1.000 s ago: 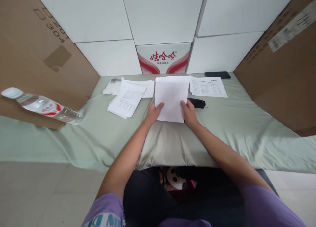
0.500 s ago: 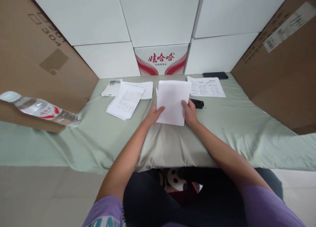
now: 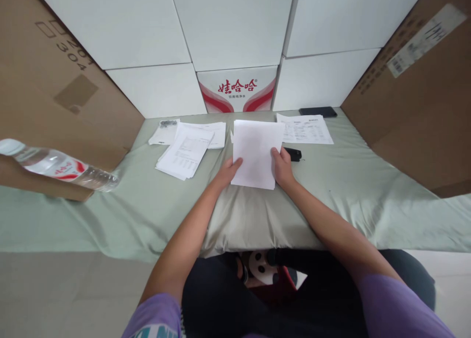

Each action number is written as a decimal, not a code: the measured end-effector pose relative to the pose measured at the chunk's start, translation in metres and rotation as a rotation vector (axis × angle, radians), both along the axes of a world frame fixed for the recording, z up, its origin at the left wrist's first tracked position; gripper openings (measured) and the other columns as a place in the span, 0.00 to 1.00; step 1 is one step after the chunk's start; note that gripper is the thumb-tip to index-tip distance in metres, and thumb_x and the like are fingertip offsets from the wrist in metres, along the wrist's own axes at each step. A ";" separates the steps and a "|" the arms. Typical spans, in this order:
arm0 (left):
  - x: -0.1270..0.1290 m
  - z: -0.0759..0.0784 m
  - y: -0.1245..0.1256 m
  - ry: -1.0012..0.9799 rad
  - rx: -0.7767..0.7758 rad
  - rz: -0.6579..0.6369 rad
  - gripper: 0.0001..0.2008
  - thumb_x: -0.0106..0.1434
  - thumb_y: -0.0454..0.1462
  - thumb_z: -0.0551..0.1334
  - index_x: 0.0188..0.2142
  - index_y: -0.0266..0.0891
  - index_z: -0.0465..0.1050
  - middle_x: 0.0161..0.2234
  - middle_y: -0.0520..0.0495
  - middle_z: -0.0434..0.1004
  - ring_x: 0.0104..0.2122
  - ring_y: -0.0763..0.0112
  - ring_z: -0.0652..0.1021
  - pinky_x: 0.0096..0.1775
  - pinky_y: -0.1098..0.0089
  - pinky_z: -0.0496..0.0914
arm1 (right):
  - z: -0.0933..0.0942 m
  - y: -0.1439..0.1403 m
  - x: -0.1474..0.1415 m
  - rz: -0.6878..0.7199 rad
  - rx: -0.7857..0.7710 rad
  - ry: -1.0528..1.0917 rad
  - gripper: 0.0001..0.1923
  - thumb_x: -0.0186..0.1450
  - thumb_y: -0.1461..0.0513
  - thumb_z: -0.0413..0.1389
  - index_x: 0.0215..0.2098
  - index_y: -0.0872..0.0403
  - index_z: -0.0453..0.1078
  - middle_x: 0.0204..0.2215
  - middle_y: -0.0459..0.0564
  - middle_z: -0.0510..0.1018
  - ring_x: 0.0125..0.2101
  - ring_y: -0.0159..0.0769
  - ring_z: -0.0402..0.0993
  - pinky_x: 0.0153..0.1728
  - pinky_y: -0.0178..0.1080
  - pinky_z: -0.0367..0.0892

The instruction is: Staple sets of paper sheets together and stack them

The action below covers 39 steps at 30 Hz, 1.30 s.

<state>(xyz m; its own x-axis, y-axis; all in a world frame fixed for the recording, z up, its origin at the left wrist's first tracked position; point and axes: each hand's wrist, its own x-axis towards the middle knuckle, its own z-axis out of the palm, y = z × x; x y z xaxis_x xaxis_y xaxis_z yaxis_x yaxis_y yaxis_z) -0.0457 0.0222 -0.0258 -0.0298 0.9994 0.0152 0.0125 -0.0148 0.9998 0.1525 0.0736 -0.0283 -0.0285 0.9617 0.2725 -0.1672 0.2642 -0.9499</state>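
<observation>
A small stack of white paper sheets (image 3: 255,154) is held between my two hands over the cloth-covered table (image 3: 176,215). My left hand (image 3: 228,172) grips its left edge, thumb on top. On the opposite edge my right hand (image 3: 282,166) is closed the same way, fingers underneath and out of sight. The top sheet's visible side is blank, and the edges of the sheets below stick out a little at the left and bottom. Just beyond my right hand lies a black stapler (image 3: 294,154), partly hidden by the hand and paper.
Printed papers (image 3: 186,151) lie on the left, by a small clear bag of dark bits (image 3: 168,124). More printed sheets (image 3: 308,129) and a black phone (image 3: 318,112) are at the back right. A water bottle (image 3: 62,166) leans at left. Cardboard (image 3: 419,112) and white boxes (image 3: 235,89) enclose the table.
The sheets in my hands have shifted slightly against each other; the notched left edge now shows less. Both hands keep their grip. The whole view has moved a little.
</observation>
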 end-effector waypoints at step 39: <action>-0.005 0.014 -0.004 0.175 0.215 0.250 0.28 0.57 0.62 0.63 0.23 0.39 0.69 0.20 0.52 0.62 0.23 0.71 0.65 0.24 0.69 0.61 | 0.000 -0.004 -0.001 0.026 -0.013 -0.021 0.25 0.65 0.40 0.55 0.44 0.51 0.75 0.39 0.51 0.80 0.43 0.43 0.75 0.48 0.46 0.69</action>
